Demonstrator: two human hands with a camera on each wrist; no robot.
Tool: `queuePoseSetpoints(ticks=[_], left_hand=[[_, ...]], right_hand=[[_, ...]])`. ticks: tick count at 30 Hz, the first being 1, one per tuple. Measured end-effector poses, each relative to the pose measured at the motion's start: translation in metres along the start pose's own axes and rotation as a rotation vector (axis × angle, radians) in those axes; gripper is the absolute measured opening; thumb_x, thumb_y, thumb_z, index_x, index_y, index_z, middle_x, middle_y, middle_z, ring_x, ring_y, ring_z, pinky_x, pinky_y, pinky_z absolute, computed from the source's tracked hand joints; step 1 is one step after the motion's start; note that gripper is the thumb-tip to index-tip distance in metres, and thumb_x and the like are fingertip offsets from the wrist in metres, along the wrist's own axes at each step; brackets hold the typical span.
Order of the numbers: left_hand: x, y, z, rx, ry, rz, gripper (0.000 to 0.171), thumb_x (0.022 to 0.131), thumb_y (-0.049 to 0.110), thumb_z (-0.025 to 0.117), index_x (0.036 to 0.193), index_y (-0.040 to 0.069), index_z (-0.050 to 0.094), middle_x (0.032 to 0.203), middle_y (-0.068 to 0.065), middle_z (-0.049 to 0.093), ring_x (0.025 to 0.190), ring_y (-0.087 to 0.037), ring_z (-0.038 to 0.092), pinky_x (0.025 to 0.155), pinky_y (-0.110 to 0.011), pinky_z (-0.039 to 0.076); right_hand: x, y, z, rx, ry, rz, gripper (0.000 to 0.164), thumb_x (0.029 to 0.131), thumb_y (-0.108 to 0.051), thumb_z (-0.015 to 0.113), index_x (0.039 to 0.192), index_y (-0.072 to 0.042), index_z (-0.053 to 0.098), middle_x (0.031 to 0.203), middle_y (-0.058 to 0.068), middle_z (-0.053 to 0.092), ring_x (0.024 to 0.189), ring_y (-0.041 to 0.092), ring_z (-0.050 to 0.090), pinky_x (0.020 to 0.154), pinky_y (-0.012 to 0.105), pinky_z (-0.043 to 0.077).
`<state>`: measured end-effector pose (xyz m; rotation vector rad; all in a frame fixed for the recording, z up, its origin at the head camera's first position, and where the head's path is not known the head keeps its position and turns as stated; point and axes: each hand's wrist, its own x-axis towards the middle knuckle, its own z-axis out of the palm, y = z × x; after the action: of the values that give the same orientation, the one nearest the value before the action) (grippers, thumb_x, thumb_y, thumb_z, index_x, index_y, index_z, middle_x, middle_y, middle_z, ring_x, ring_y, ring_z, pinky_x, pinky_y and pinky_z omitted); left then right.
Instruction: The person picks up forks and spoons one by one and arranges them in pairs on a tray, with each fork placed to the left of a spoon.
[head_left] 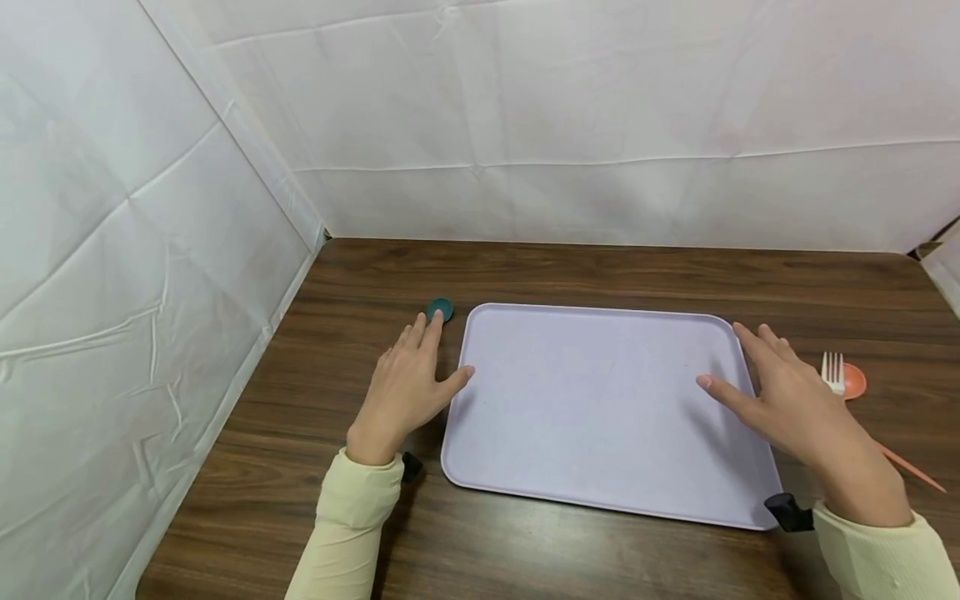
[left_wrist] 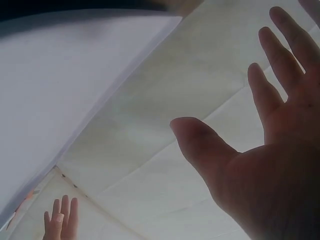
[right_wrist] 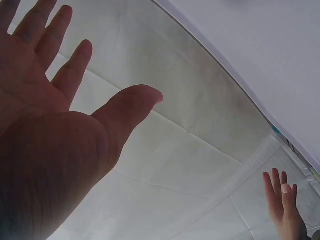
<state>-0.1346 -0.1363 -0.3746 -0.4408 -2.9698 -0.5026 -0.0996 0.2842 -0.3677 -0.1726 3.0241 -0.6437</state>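
Observation:
A pale lavender rectangular tray [head_left: 600,408] lies flat on the table between the two hands. My left hand [head_left: 408,383] is held over the tray's left edge, fingers straight and thumb spread. Its fingertips partly hide a teal round piece [head_left: 441,307], perhaps a spoon bowl. Over the right edge, my right hand [head_left: 798,408] is spread too, casting a shadow on the tray. Neither hand holds anything. In the left wrist view, my left hand [left_wrist: 280,150] shows its open palm beside the tray [left_wrist: 65,75]. The right wrist view shows my right hand [right_wrist: 55,130] likewise outstretched.
Right of the tray, a white fork [head_left: 832,371] and an orange spoon [head_left: 855,382] lie together, partly hidden by the right hand and forearm. The dark wooden table [head_left: 600,279] meets white sheeting [head_left: 600,108] at the back and at the left.

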Motion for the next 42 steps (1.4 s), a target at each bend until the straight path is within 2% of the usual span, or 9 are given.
queuePoseSetpoints(ticks=[8,16,25,31,37,42], left_hand=[[-0.002,-0.005,0.001,0.008,0.033,0.021,0.081,0.083,0.048,0.062,0.142,0.000,0.032,0.137,-0.028,0.039,0.120,-0.042,0.043,0.085,-0.056,0.042],[-0.005,-0.009,0.000,-0.020,0.014,-0.002,0.081,0.084,0.045,0.063,0.142,-0.001,0.031,0.135,-0.026,0.042,0.116,-0.042,0.046,0.085,-0.054,0.043],[-0.008,-0.013,0.000,-0.045,-0.035,-0.048,0.080,0.085,0.044,0.062,0.143,0.000,0.029,0.137,-0.025,0.040,0.118,-0.041,0.045,0.091,-0.052,0.039],[-0.009,-0.015,-0.001,-0.057,-0.055,-0.066,0.078,0.087,0.042,0.060,0.143,0.000,0.028,0.134,-0.026,0.042,0.118,-0.040,0.045,0.092,-0.050,0.039],[-0.011,-0.017,0.000,-0.031,-0.083,-0.105,0.074,0.087,0.041,0.060,0.141,0.000,0.032,0.130,-0.027,0.045,0.115,-0.042,0.047,0.088,-0.052,0.041],[-0.011,-0.017,0.001,-0.029,-0.095,-0.114,0.072,0.087,0.040,0.061,0.140,0.000,0.035,0.127,-0.027,0.047,0.111,-0.042,0.050,0.086,-0.052,0.043]], right_hand=[[0.000,-0.001,0.000,-0.015,-0.017,0.017,0.089,0.087,-0.057,0.051,0.147,-0.002,0.015,0.141,0.039,0.013,0.129,0.053,0.014,0.087,0.071,0.020],[0.001,0.001,0.001,-0.013,-0.014,0.012,0.088,0.087,-0.056,0.053,0.147,-0.002,0.017,0.139,0.040,0.019,0.125,0.054,0.022,0.087,0.069,0.022],[0.000,0.004,0.003,-0.001,0.023,-0.030,0.088,0.087,-0.051,0.056,0.144,0.005,0.020,0.134,0.038,0.031,0.120,0.055,0.030,0.090,0.065,0.024],[-0.001,0.006,0.003,-0.012,0.009,-0.012,0.087,0.087,-0.052,0.056,0.141,0.009,0.025,0.129,0.039,0.037,0.116,0.054,0.034,0.086,0.065,0.027],[0.000,0.007,0.003,-0.019,-0.003,-0.011,0.087,0.087,-0.053,0.055,0.138,0.011,0.027,0.127,0.041,0.038,0.114,0.055,0.036,0.085,0.065,0.029],[0.001,0.009,0.001,-0.031,-0.062,0.016,0.091,0.086,-0.058,0.053,0.139,0.011,0.025,0.127,0.042,0.036,0.115,0.055,0.034,0.085,0.066,0.029]])
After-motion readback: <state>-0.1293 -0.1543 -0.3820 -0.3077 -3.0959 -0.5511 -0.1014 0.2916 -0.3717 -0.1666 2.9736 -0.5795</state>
